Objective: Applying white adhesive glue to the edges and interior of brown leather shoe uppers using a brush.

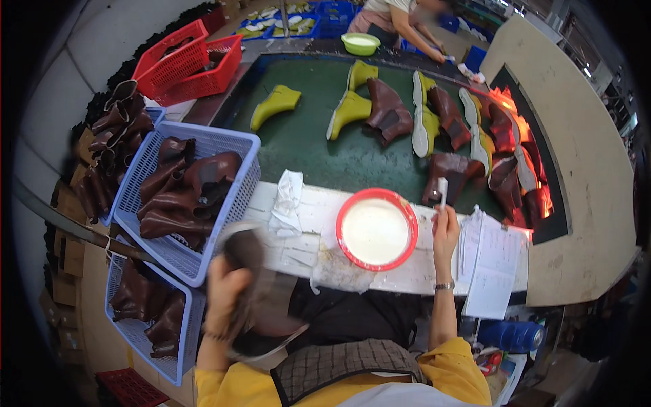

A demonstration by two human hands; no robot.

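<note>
My left hand [227,285] is closed around a dark brown boot upper [245,254], smeared by motion, at the near edge of the white work board. Held upright in my right hand [445,230] is a brush [443,192] with a white head. Between the two hands a red-rimmed basin [377,266] of white liquid [375,232] stands on the board. A crumpled white cloth [288,202] lies left of the basin. Just beyond the brush, a brown boot upper [447,173] rests on the green belt [298,149].
Blue baskets [252,159] of brown uppers stand at left, red crates [152,74] behind. Yellow-green sole pieces [277,105] and uppers lie on the belt toward a glowing orange opening [525,136]. Papers [489,271] hang at right. Another person [400,20] works at the far end.
</note>
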